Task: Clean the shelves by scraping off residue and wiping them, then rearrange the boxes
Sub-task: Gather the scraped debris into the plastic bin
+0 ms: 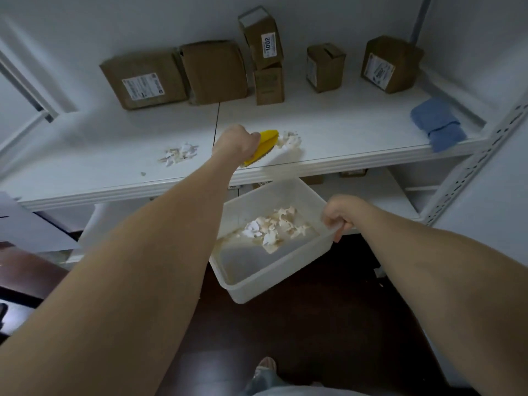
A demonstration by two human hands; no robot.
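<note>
My two forearms fill the foreground, hands well apart. Off to the left of my left hand (234, 142), a small pile of pale flakes (180, 154) lies on the white shelf (357, 124). That hand is curled tight round one yellow scraper (264, 147), whose edge rests on the shelf. A second pile (290, 140) sits at its far tip.

Beyond that hand, along the white back wall, I count six brown cardboard boxes (144, 80). One tilted box (261, 35) leans on a smaller one, and its label reads "1002". The other labels are too small for me to read.

My right hand (340, 214), lower down, grips the rim of one clear plastic tub (251, 290) just below the shelf's front edge. More flakes (274, 227) lie inside. Beyond this hand to the right, one folded blue cloth (438, 122) lies at the shelf's front corner. Dark wood floor (328, 324) lies below both hands.
</note>
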